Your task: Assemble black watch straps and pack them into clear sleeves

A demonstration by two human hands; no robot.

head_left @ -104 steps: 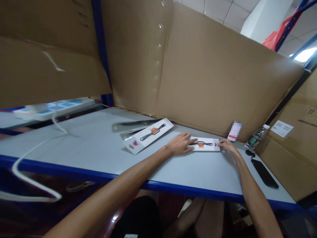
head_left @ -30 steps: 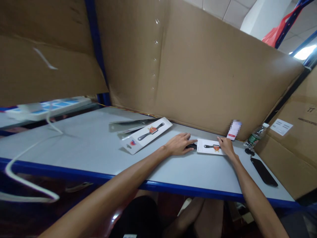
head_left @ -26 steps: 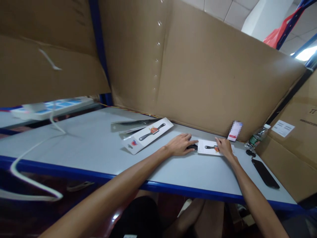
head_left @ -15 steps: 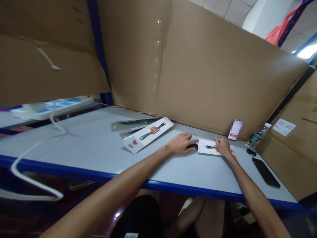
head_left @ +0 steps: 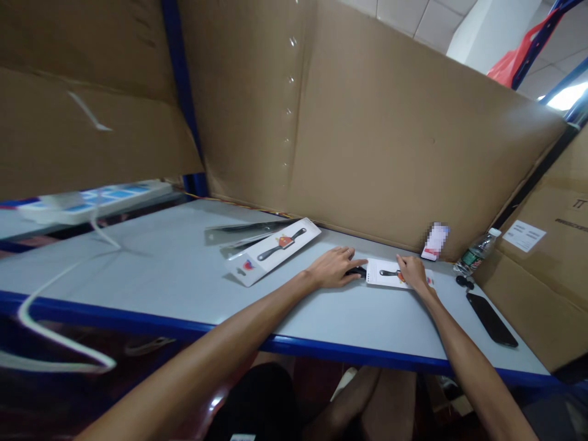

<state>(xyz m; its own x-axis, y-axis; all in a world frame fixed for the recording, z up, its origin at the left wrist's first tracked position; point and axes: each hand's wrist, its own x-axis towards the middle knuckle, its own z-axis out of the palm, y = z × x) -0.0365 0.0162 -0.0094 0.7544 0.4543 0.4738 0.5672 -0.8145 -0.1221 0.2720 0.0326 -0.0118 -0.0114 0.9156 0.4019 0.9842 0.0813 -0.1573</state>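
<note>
My left hand point(head_left: 333, 267) is closed around a black handle point(head_left: 356, 271), its fingertips reaching the left end of a white printed card point(head_left: 375, 274). On the card is a picture of a dark kitchen tool with something orange. From the other side, my right hand point(head_left: 413, 271) grips the card near its right end, thumb on top and the other fingers curled under. How far the black handle runs behind the card is hidden. To the left, a white packet point(head_left: 280, 251) with a similar picture lies on clear packaging point(head_left: 229, 233).
A brown cardboard sheet point(head_left: 367, 135) stands behind the grey table point(head_left: 151, 263). At the right are a plastic bottle point(head_left: 478, 252), a black phone point(head_left: 491, 320), a small black object point(head_left: 464, 282) and an upright, blurred-out screen point(head_left: 434, 244). A white cable point(head_left: 50, 282) hangs over the left edge.
The view has shifted very slightly. Both hands keep their places on the card and the black handle.
</note>
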